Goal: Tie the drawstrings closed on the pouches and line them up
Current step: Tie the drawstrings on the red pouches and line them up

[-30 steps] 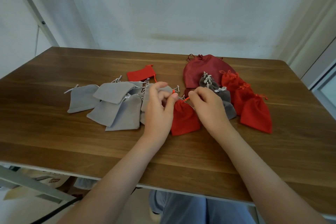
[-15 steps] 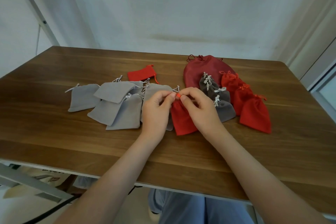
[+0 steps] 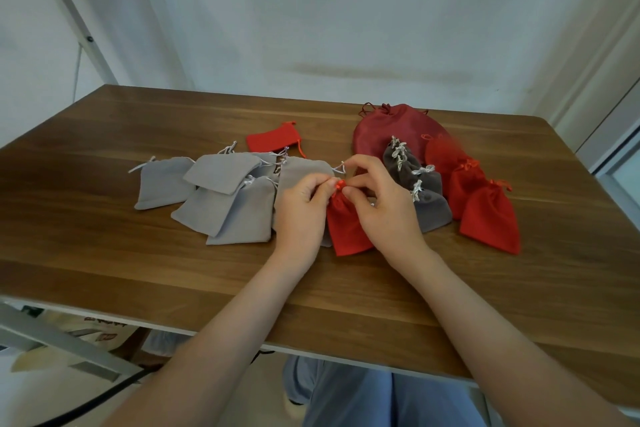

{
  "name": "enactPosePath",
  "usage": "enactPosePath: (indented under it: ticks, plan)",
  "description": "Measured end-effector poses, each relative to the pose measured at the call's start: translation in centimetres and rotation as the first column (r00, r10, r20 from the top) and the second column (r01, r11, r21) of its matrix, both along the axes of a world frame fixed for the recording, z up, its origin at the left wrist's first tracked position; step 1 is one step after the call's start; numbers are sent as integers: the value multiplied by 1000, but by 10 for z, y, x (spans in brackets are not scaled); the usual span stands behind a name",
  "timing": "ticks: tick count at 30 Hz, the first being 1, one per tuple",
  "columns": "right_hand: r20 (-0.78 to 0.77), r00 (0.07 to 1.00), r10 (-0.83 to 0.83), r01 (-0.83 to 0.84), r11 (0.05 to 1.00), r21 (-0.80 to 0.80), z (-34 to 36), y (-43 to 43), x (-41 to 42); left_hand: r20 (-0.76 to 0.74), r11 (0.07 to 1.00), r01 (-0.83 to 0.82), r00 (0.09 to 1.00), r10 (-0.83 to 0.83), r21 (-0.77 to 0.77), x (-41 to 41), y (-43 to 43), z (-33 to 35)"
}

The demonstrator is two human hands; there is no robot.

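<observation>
A plain indoor workroom is suggested by a wood-grain table (image 3: 104,270) set against a bare white wall (image 3: 346,10), flanked by a white metal frame (image 3: 71,15); home or office cannot be told.

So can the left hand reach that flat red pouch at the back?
Probably, once it lets go: the left hand pinches the string of the near red pouch, and only low grey pouches lie before the flat red pouch.

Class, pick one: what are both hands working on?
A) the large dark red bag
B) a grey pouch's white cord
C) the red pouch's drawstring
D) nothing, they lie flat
C: the left hand and right hand pinch the drawstring at the neck of the red pouch.
</observation>
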State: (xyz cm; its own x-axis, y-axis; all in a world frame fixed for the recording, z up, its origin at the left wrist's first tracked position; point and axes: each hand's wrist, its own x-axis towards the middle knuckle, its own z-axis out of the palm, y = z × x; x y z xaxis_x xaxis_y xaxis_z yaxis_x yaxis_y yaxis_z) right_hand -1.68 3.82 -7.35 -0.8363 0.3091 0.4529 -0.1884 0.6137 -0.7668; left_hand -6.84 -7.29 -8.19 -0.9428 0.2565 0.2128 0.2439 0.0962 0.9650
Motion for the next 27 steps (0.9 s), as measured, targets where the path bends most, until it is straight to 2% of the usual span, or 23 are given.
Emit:
enactPosePath:
  ticks: [6,12,20,24,27]
  plan:
    - [-3,998,-67,67,998,-10,-1,5,-4,-163,986,57,983,-83,-157,5,3,3]
    - [-47,998,-31,33,999,40,-4,0,-4,-250,986,-48,968,6,-158,2,3,-2]
    - [-57,997,-51,46,996,-82,-1,-2,-2,-161,999,6,987,-13,-39,3,2,2]
    - [-19,998,-62,56,973,-225,3,-2,-5,-193,998,30,980,-42,-62,4,3,2]
    - [30,997,-77,82,962,-260,2,0,-5,-237,995,19,970,-43,-100,4,3,2]
